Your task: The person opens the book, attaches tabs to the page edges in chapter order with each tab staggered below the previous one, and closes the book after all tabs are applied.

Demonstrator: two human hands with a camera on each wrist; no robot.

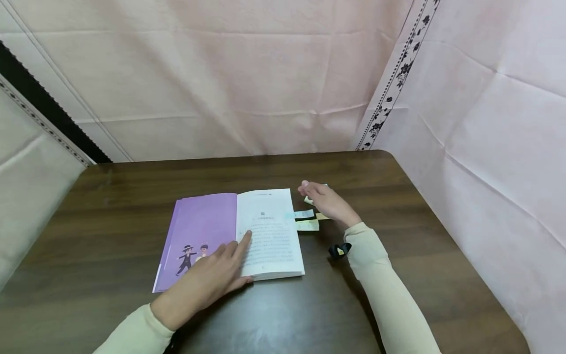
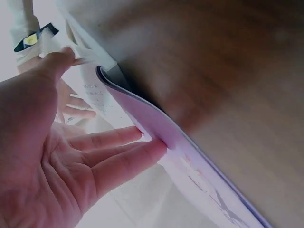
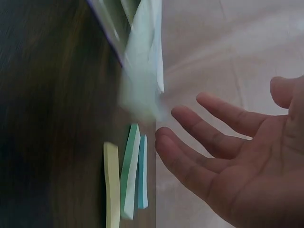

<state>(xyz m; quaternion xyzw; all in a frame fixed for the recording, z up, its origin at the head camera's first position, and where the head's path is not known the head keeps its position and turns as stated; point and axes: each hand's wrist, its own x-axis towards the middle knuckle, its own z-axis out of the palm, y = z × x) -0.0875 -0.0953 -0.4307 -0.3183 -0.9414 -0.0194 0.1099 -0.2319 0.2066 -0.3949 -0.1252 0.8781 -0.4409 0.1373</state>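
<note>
Left hand (image 1: 212, 278) flattens book (image 1: 230, 236) mid-table.

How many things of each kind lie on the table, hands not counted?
Open book, held flat by the left hand: 1
Sticky note pads beside the right hand: 3 (yellow, green, blue-green)
Total: 4

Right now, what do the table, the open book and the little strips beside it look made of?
Table: dark wood or wood-look laminate, visible grain, slight sheen.
Open book: paper, matte white text page, smooth purple printed page.
Strips: likely paper sticky notes in thin pastel stacks; adhesive not visible.
</note>
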